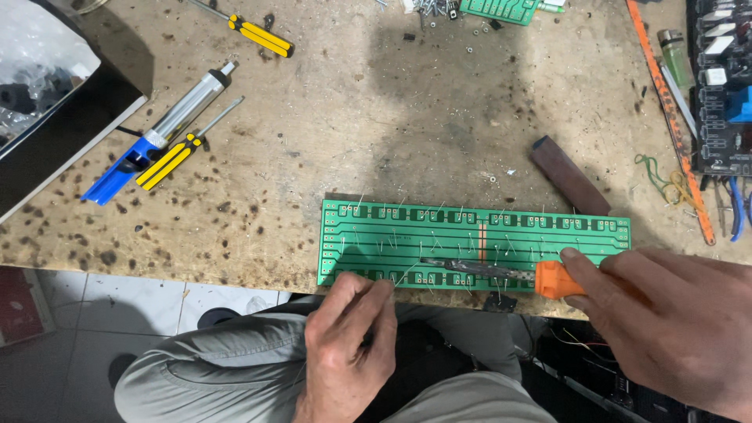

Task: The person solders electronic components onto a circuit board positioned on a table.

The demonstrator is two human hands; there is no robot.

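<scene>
A long green circuit board (392,235) lies at the near edge of a scorched wooden bench, with many thin component leads sticking up from it. My right hand (666,321) grips the orange handle of a soldering iron (501,272); its dark tip rests on the board's lower middle. My left hand (348,345) is below the board's near edge, its fingers pinched on a thin solder wire (407,274) that reaches up toward the iron's tip.
On the left lie a blue-and-silver desoldering pump (160,133) and a yellow-black screwdriver (176,153); another screwdriver (258,35) lies at the top. A dark brown block (568,174) sits behind the board. An orange ruler (670,117) and a second circuit board (724,86) are at right. A black box (55,133) is at left.
</scene>
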